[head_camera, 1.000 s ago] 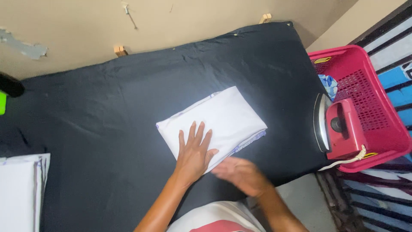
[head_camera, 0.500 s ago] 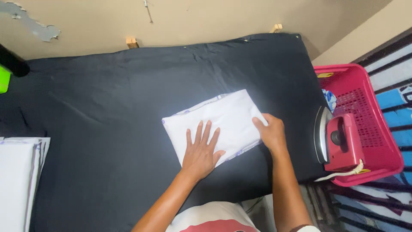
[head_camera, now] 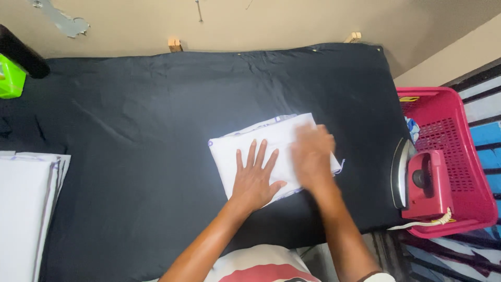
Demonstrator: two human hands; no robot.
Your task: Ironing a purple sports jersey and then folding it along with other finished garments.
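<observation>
- Two hands press flat, fingers spread, gripping nothing: left hand point(head_camera: 254, 180) and blurred right hand point(head_camera: 312, 155) on folded white cloth point(head_camera: 271, 143).
- Cloth lies right of centre on black-covered table point(head_camera: 130, 130).

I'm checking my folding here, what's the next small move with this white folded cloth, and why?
Probably keep the left hand flat on the folded white cloth while the right hand, blurred over its right half, sweeps toward the loose right edge, which looks slightly uneven on the black padded surface.

White folded cloth point(head_camera: 271, 143) on black table cover point(head_camera: 156, 130); pink basket point(head_camera: 459, 156), red iron point(head_camera: 425, 185)
</observation>
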